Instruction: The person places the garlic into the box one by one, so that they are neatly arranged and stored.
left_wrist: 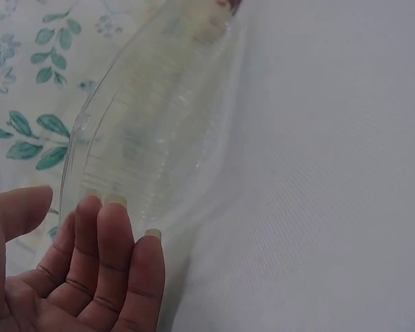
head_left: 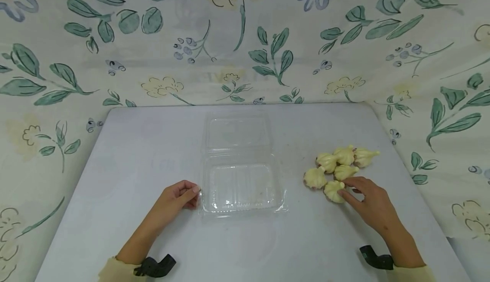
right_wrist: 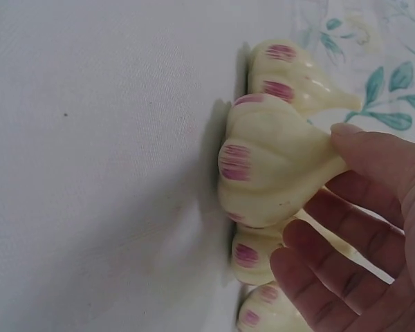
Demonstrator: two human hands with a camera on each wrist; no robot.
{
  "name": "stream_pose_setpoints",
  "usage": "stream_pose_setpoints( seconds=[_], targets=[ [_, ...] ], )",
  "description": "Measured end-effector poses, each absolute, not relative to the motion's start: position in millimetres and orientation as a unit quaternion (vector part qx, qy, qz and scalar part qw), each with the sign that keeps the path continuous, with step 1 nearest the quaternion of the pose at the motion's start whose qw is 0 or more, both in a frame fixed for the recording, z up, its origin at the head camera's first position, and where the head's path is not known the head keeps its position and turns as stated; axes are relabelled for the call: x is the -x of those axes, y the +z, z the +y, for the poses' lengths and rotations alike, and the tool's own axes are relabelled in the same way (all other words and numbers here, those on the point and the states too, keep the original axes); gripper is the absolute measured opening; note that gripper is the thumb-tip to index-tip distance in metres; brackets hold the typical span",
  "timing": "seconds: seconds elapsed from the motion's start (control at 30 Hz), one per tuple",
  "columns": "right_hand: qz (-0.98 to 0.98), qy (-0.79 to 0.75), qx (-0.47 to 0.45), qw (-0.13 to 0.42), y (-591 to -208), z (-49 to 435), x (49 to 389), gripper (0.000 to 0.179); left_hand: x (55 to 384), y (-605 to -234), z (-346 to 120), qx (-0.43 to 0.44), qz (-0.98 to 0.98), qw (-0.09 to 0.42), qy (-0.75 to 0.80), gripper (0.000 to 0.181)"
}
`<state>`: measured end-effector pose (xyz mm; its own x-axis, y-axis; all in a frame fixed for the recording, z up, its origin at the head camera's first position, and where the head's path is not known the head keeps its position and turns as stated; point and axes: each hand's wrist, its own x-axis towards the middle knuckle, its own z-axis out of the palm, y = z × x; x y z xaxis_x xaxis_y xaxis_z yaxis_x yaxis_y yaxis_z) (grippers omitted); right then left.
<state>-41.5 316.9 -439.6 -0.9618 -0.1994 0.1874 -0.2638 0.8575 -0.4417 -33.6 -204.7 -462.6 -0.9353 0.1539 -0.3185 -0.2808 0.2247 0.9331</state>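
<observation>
A clear plastic clamshell container lies unfolded on the white table, its lid on the far side. My left hand is at the container's near left edge, thumb over the rim and fingers below it. In the left wrist view, the fingertips lie against the clear wall. With thumb and fingers my right hand pinches the neck of a garlic bulb, pale yellow with purple streaks. That bulb is nearest me in a cluster of garlic bulbs right of the container.
The white tabletop extends around the container and the garlic. Behind and beside it hangs cloth printed with leaves and flowers. Black curved devices are strapped at both wrists, over yellow sleeves.
</observation>
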Motion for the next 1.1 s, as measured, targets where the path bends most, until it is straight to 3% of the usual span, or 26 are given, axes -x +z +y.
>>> stream_pose_setpoints(
  seconds=[0.63,1.1],
  targets=[
    [-0.955,0.243,-0.128,0.108,-424.3,320.6,36.5,0.034,29.4,-464.5,-202.9,0.021,0.765,0.18,0.618,0.032],
    [-0.939,0.238,-0.189,0.159,-397.9,310.2,36.7,0.043,27.4,-463.1,-200.6,0.023,0.772,0.181,0.608,0.029]
  ],
)
